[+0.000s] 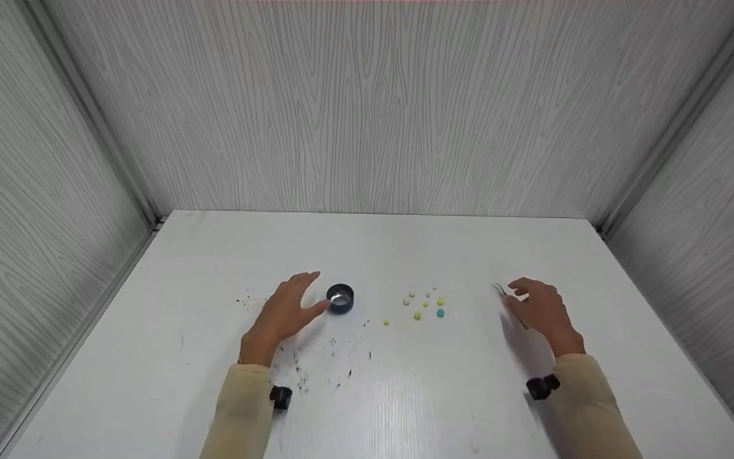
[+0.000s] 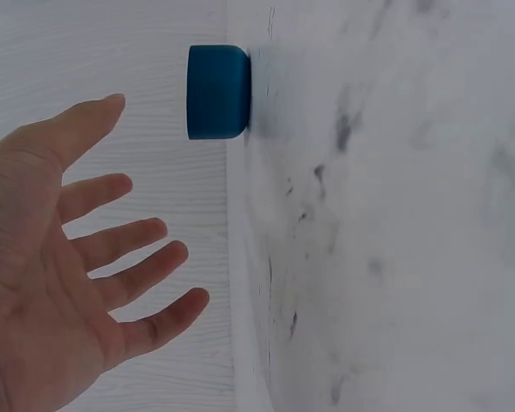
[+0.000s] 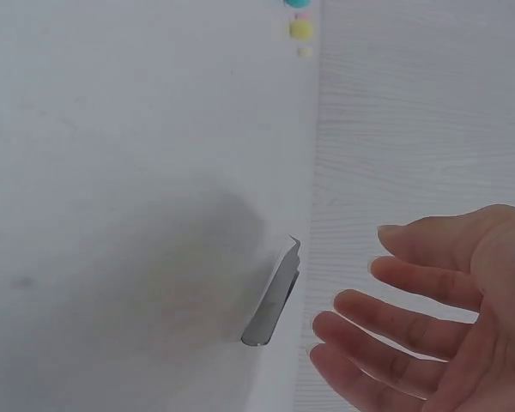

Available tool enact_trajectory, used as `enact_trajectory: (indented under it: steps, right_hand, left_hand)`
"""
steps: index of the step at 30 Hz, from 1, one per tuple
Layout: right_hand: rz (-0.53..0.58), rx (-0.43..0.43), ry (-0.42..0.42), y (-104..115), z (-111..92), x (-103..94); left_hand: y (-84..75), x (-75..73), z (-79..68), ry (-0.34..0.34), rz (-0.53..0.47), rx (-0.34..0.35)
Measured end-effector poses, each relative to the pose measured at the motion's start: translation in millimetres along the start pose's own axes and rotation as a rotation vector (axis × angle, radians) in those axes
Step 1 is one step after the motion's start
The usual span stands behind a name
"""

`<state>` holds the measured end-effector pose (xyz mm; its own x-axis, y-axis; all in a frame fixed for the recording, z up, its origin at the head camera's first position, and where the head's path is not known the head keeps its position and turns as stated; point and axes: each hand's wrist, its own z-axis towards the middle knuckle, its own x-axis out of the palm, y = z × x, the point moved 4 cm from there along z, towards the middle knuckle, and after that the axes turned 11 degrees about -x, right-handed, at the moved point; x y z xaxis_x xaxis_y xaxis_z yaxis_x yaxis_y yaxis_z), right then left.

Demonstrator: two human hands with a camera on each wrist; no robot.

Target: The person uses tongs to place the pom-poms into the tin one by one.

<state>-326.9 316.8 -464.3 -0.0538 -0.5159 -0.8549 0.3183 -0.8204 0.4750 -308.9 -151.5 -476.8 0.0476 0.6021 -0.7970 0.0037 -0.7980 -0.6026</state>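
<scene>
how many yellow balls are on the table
4: one yellow ball directly behind the teal ball, a smaller one left of that, another left of the teal ball, and the last nearest the cup. None appears hidden.

left sleeve: tan | right sleeve: tan | left wrist camera: black | right wrist camera: black

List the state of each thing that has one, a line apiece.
Cup: upright, mouth up, not held.
Tweezers: lying on the table, not held; tips seem apart.
Beads: loose, spread out on the table.
Table: dark-smudged in places.
Left hand: empty, fingers apart, near the cup.
Right hand: empty, near the tweezers.
</scene>
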Motion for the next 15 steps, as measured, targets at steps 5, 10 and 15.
enact_trajectory:
  steps: [5,10,15]
  right_hand:
    - [-0.006,0.059,0.01,-4,6,7.2]
    - [-0.033,0.133,0.01,-7,10,13.5]
    - [-0.066,0.158,0.006,-6,12,16.1]
  left_hand:
    - [-5.4,8.3,3.5,0.037,-0.102,0.016]
    - [-6.2,17.2,7.8,0.05,-0.185,0.006]
    - [-7.2,23.4,10.9,0.057,-0.236,0.009]
